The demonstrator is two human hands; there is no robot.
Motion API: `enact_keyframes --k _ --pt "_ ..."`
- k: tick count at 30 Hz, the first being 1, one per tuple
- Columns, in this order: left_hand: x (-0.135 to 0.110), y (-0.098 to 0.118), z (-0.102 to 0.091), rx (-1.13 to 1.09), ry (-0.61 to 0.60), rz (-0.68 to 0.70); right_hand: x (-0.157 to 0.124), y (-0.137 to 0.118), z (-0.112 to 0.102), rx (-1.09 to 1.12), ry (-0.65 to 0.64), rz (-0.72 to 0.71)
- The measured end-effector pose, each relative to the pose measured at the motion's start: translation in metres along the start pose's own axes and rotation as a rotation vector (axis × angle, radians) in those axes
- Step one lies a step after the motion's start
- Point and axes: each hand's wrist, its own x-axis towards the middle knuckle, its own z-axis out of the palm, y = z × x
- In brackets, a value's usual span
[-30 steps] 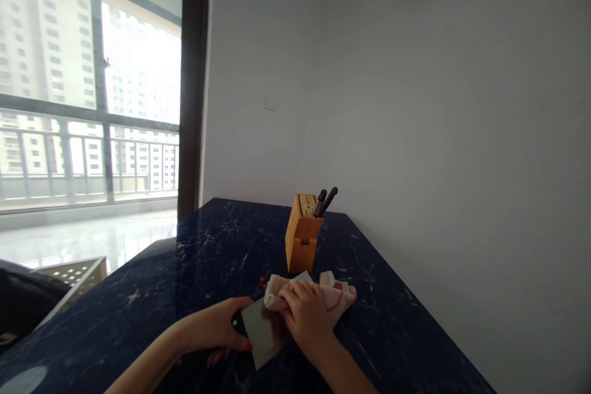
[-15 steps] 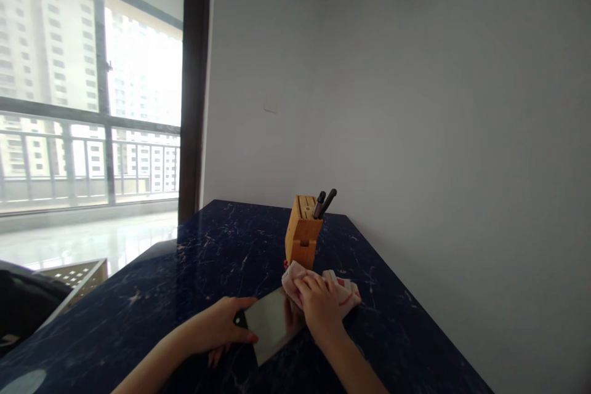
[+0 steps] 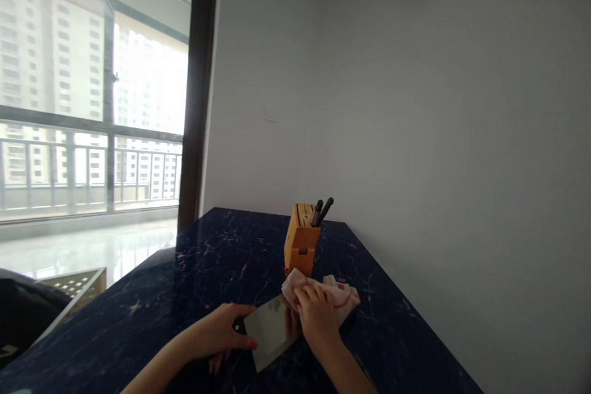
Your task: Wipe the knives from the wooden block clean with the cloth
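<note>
Left hand (image 3: 221, 335) has its grip on the cleaver (image 3: 270, 332) handle; right hand (image 3: 318, 317) presses a cloth (image 3: 339, 295) onto the blade, on the tabletop (image 3: 207, 258).

The knife block (image 3: 301, 242) stands on the counter (image 3: 194, 271) behind the cloth (image 3: 339, 295) and cleaver (image 3: 270, 329).

Daylight floods in from the window (image 3: 92, 104), far left of the hands, and burns out to white glare there. The wall (image 3: 415, 104) beyond the grip stays dim, evenly grey. The cleaver blade (image 3: 270, 329) between the hands mirrors pale light. Straight lines bow at the edges; the picture is soft and slightly hazy.
</note>
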Motion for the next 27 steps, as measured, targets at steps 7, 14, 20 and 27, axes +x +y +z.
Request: enact_keyframes --k 7,14,20,27 --pt "0.001 0.002 -0.004 0.033 -0.029 -0.011 -0.001 0.004 0.007 0.078 0.002 0.025" --pt "0.003 -0.001 -0.004 -0.005 -0.046 -0.008 -0.004 0.003 0.007 0.104 0.033 0.016" --pt "0.001 0.002 -0.004 0.010 -0.028 0.025 0.012 0.002 -0.006 0.202 0.211 0.131" --pt "0.001 0.001 -0.003 0.027 -0.012 0.017 0.078 0.009 0.019 0.418 0.429 0.465"
